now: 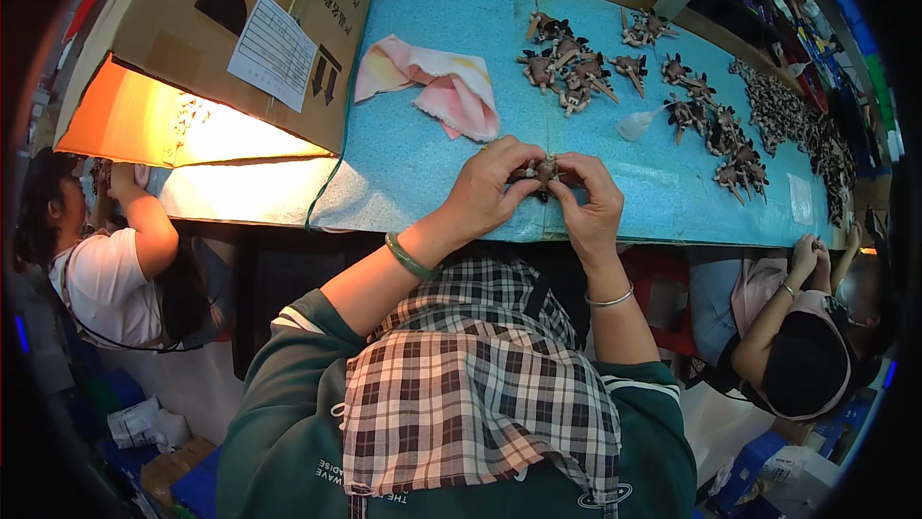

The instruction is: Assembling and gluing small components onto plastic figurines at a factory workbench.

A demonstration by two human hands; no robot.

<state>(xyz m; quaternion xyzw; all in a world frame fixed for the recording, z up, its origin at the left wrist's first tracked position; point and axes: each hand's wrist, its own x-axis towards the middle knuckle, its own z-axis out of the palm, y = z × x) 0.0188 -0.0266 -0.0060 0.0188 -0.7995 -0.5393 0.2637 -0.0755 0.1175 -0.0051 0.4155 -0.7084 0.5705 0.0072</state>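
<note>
Between my hands, just over the near edge of the blue worktable (423, 183), is a small brown figurine (545, 171) with a pale top. My left hand (490, 178) pinches it from the left with thumb and fingertips. From the other side, my right hand (588, 194) grips it the same way, thumb below and fingers above. The fingers hide much of the figurine. Similar brown and black figurines (576, 72) lie in a loose group beyond my hands, and several more figurines (725, 149) lie to the right.
A large cardboard box (279, 0), lit inside, stands at the left. A pink and yellow cloth (442, 87) lies beside it. A translucent squeeze bottle (636, 125) rests right of my hands. Small brown parts (788, 116) heap at the far right. People sit on both sides.
</note>
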